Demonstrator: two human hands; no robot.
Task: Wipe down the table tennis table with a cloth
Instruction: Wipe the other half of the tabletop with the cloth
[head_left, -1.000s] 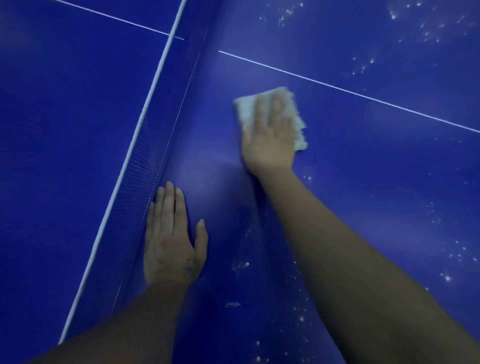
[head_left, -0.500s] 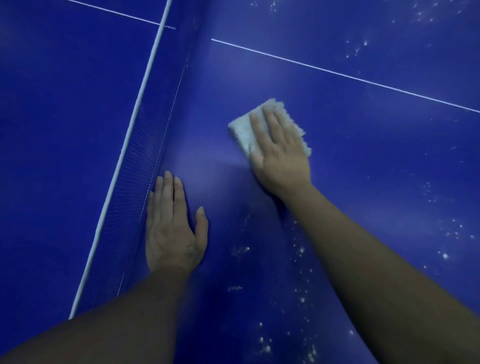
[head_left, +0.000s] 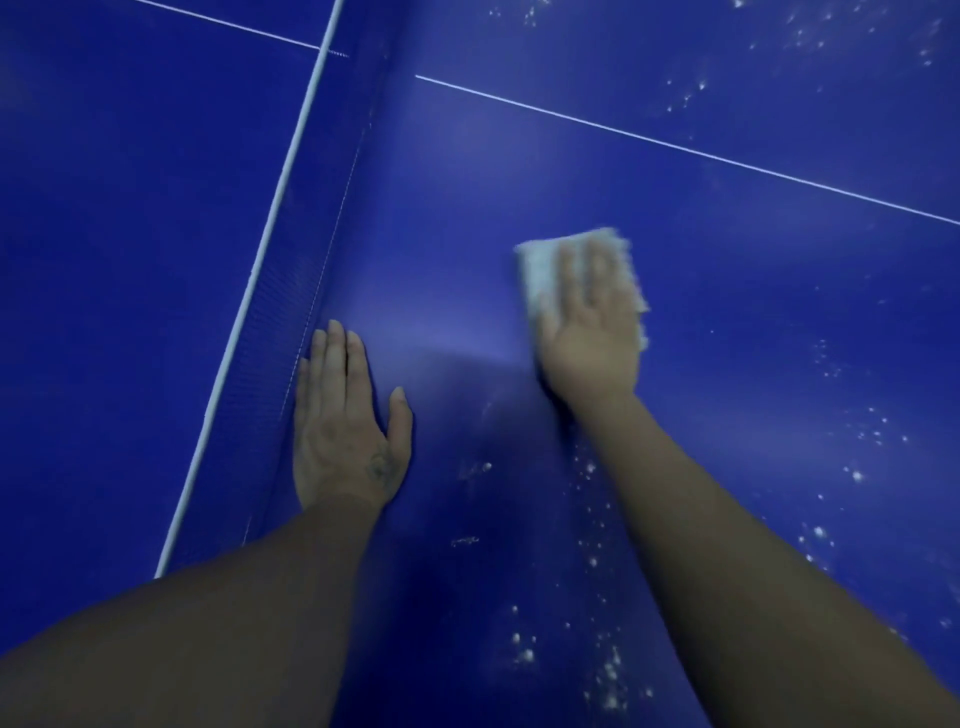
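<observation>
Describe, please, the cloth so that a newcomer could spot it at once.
Start at the blue table tennis table, right of its net. Below the white line the right hand presses flat on the cloth. It is the only pale, fuzzy-edged patch; nearby white specks are tiny.

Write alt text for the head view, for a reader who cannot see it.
A right hand presses a white cloth flat on a blue table. The left hand rests flat beside the net; white specks dot the surface near the arms.
</observation>
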